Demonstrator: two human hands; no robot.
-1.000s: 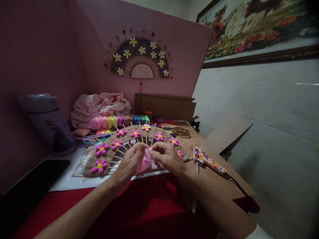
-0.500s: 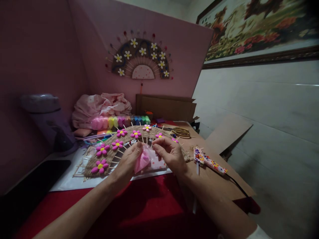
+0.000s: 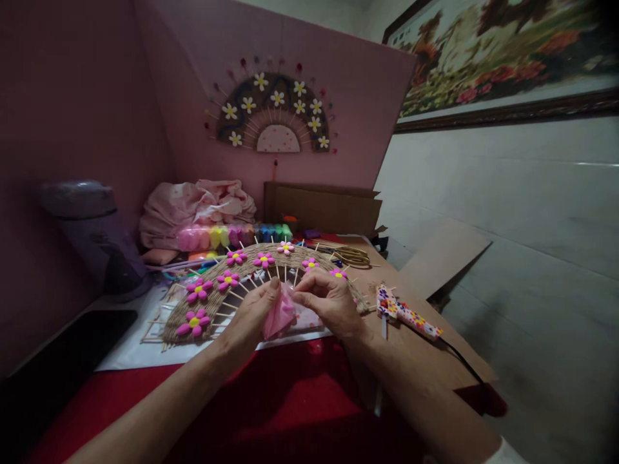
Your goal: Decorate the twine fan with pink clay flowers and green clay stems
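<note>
Worktable with twine fan, two hands and a pink bag

Pink panel (image 3: 353, 109): standing behind the table.
Framed picture (image 3: 507, 74): on the pale wall at upper right, showing animals and red flowers.
Red tablecloth (image 3: 290, 380): along the near edge.
Tan board (image 3: 430, 361): on the right side of the table.
Cardboard (image 3: 324, 209): upright at the back, against the panel.
Twine fan (image 3: 249, 265): half-round, lying on a white sheet (image 3: 128, 351), with thin sticks and pink flowers with yellow centres.
Second fan (image 3: 287, 89): hung on the panel, with white flowers.
Black slab (image 3: 72, 348): flat, at left.
Purple bottle (image 3: 94, 225): at left, behind the slab.
Pink fabric (image 3: 193, 200): crumpled, at the back.
Row of coloured clay (image 3: 235, 236): in clear wrapping, in front of the fabric.
Left hand (image 3: 254, 310): thumb and fingers clamped on the top of the bag, over the fan's inner curve.
Right hand (image 3: 333, 299): just beside the left, thumb and forefinger drawn together at the bag's edge; whether they grip it cannot be told.
Glue gun (image 3: 409, 316): flower-patterned, on the tan board, black cord trailing.
Scissors (image 3: 353, 257): gold-coloured handles, beyond the fan.
Pink bag (image 3: 280, 316): hanging from the left hand, in front of the fan's sticks.
</note>
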